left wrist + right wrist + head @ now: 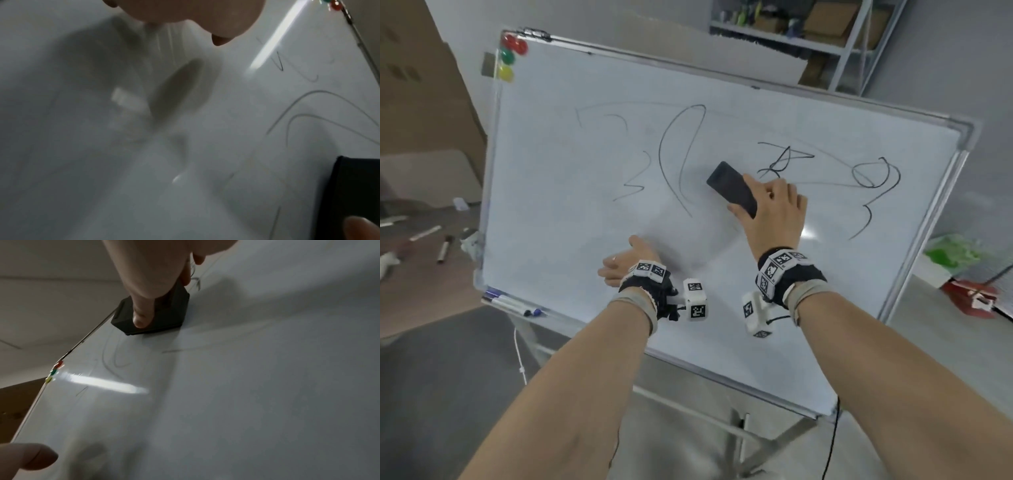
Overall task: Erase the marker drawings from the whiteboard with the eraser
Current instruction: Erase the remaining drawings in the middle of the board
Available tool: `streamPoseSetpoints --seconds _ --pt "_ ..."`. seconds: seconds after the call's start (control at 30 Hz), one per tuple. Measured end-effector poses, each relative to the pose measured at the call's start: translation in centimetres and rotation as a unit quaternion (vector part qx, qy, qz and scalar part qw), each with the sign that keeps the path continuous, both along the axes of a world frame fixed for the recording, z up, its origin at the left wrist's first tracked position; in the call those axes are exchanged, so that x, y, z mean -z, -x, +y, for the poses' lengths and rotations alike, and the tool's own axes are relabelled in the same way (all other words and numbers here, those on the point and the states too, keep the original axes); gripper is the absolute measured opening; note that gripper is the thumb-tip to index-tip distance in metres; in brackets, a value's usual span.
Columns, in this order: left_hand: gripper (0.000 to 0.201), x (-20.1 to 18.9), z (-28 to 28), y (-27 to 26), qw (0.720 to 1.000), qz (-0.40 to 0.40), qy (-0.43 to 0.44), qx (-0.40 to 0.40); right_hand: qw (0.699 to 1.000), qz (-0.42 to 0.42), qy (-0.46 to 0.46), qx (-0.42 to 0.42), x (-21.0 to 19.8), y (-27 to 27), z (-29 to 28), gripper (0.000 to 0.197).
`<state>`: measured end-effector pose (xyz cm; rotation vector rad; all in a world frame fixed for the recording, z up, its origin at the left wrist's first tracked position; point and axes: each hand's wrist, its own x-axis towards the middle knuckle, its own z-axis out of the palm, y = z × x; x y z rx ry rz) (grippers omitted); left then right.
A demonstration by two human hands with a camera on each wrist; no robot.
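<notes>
A tilted whiteboard (571, 240) on a stand carries black marker scribbles: curved strokes (674, 154) at centre left, a tangle (784, 161) and loops (873, 178) to the right. My right hand (774, 212) grips a black eraser (732, 192) flat against the board between the curves and the tangle; in the right wrist view my thumb lies across the eraser (162, 316). My left hand (626, 263) rests flat on the board's lower middle with straight fingers. The eraser's edge (357, 191) shows at the left wrist view's right side.
Red, green and yellow magnets (508, 58) sit in the board's top left corner. Markers (517, 305) lie in the tray at the lower left. A brown table (421, 240) with pens stands to the left, shelves (811, 31) behind, a green-topped box (955, 257) at right.
</notes>
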<state>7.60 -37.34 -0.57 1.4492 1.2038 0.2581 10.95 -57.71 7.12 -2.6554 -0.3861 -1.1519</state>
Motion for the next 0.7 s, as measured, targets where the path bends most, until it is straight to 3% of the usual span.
streamPoseSetpoints --seconds 0.13,0.3,0.43,0.5,0.63,0.7 --pt "0.076 -0.3 -2.3 -0.8 0.999 -0.02 -0.005 -0.044 1.0 -0.001 -0.014 -0.027 0.7 0.1 -1.0 0.053" --pt "0.074 1.6 -1.3 -1.0 0.998 -0.007 -0.016 -0.054 0.987 0.066 0.07 -0.126 5.1 1.9 2.0 0.052" --pt "0.073 2.1 -1.4 -0.8 0.997 -0.006 -0.027 -0.065 0.98 0.061 0.101 -0.159 6.6 2.3 2.2 0.054" --pt "0.074 2.0 -2.1 -0.5 0.997 0.006 -0.041 -0.063 0.982 0.044 0.113 -0.144 6.0 2.3 1.0 0.054" --pt "0.079 0.8 -4.3 -0.7 0.996 0.014 -0.072 -0.046 1.0 0.01 0.009 -0.009 2.6 0.9 -3.6 0.052" --pt "0.079 -0.2 -5.4 -1.0 0.997 -0.002 -0.068 -0.041 1.0 -0.006 0.002 0.014 1.3 0.6 -5.6 0.052"
